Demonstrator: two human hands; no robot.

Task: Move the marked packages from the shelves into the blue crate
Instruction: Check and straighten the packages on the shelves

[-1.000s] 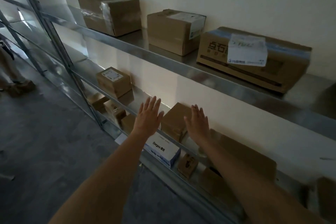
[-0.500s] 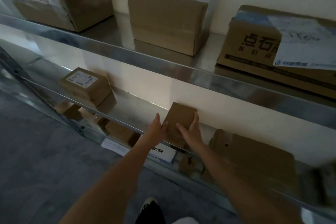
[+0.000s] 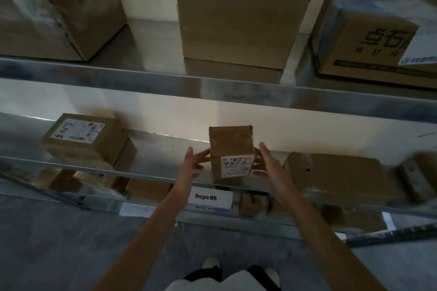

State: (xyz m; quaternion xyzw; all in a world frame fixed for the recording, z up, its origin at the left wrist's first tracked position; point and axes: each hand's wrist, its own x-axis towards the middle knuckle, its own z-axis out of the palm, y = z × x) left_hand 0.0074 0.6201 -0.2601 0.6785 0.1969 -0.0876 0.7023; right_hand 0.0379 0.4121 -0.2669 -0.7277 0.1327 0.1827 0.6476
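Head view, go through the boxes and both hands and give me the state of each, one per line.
Small box: upright, label facing the camera, held between both hands at the middle shelf.
Left hand: fingers curled on the box's left side.
Right hand: fingers curled on its right side.
Labelled box: resting on the middle shelf, closed.
Top-shelf box: resting, closed.
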